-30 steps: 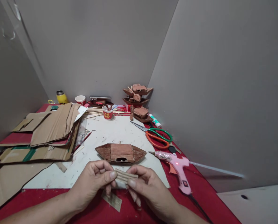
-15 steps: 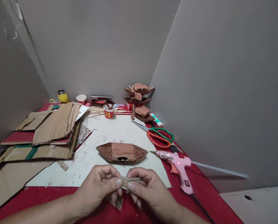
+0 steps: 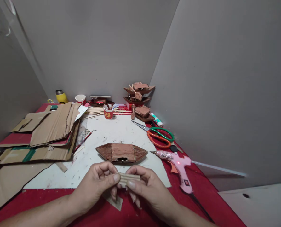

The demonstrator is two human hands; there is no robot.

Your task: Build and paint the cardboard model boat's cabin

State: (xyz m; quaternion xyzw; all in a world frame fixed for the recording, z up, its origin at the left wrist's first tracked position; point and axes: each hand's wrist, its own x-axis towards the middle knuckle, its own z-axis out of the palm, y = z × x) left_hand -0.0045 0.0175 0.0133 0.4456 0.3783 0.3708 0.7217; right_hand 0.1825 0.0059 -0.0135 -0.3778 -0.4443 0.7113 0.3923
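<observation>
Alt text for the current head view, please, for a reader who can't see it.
Two bare hands, left and right, pinch a small ridged strip in a two-handed grip, in front of a brown model boat on white paper. Cardboard lies to the left; scissors and a pink glue gun lie to the right.

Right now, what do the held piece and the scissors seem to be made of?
The held piece looks like matte, uncoated cardboard, judging by its tan colour and ridges, though folded paper is possible. The scissors look metal-bladed, grey and pointed; their smooth green and orange handles are probably plastic.
</observation>
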